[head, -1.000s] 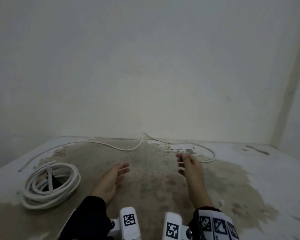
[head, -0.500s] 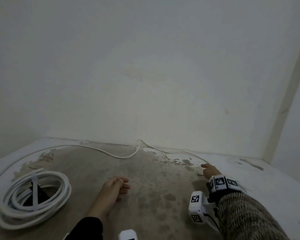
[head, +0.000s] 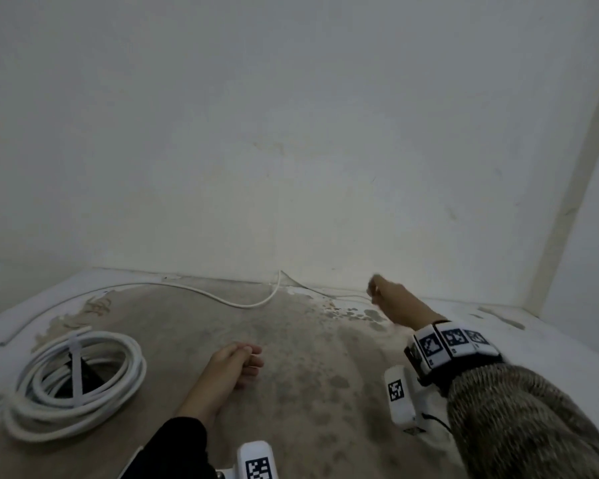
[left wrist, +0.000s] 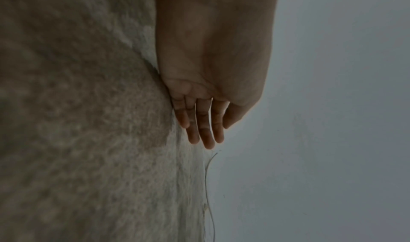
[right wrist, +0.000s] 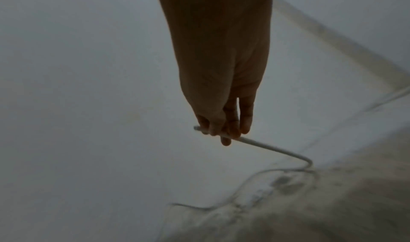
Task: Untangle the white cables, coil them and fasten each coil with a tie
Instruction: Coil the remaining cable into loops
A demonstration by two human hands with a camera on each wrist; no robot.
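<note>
A loose white cable (head: pixel 201 292) runs along the foot of the wall, from the far left across to the right. My right hand (head: pixel 381 292) is stretched out to the far right and pinches the end of this cable (right wrist: pixel 261 145), lifted off the floor. My left hand (head: pixel 237 357) rests on the floor in the middle, fingers relaxed and holding nothing (left wrist: pixel 204 128). At the left lies a coiled white cable (head: pixel 73 382) with a white tie (head: pixel 76 368) across it.
The floor (head: pixel 308 375) is stained grey-brown concrete with white patches at its borders. A plain pale wall (head: pixel 291 150) rises just behind the cable, and a corner (head: pixel 574 188) closes the right side.
My right arm has reached forward and right to the cable's end by the wall and taken hold of it, lifting it. The left hand has stayed on the floor, its fingers drawn in a little.
</note>
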